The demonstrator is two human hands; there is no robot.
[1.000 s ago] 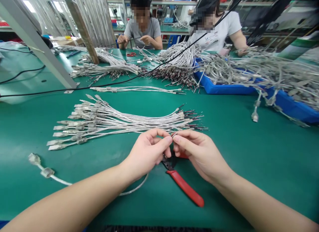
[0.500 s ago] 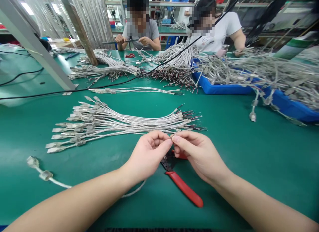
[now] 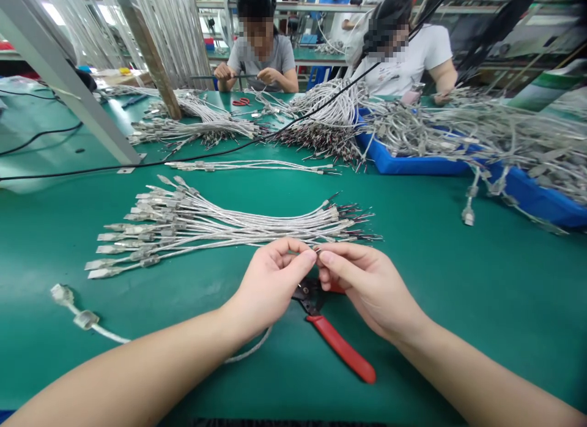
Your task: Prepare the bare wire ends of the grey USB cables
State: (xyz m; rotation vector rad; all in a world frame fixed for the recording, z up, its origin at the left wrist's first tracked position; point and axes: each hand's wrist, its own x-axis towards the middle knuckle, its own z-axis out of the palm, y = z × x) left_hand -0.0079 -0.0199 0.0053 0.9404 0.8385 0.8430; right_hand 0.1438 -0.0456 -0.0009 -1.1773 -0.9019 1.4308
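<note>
A white USB cable (image 3: 109,335) lies in front of me, its plug at the left, and passes beneath my left forearm towards the hands. My left hand (image 3: 274,286) pinches the cable's other end between thumb and forefinger. Against it, my right hand (image 3: 369,286) pinches too, with a tiny bit of wire just showing between the fingertips. Most of that wire end is hidden by the fingers. Below both hands rests a pair of wire strippers (image 3: 343,349) with red handles, its dark head partly covered by them.
Just beyond my hands lies a spread bundle of USB cables (image 3: 229,225). A few more cables (image 3: 247,166) lie behind it. Blue trays (image 3: 413,164) heaped with cables stand at the right. A black cord (image 3: 220,153) crosses the table, near a metal post (image 3: 82,84). Two people sit opposite.
Both hands keep nearly the same place and pinch. A little more of the wire shows between the fingertips. The whole view has shifted slightly.
</note>
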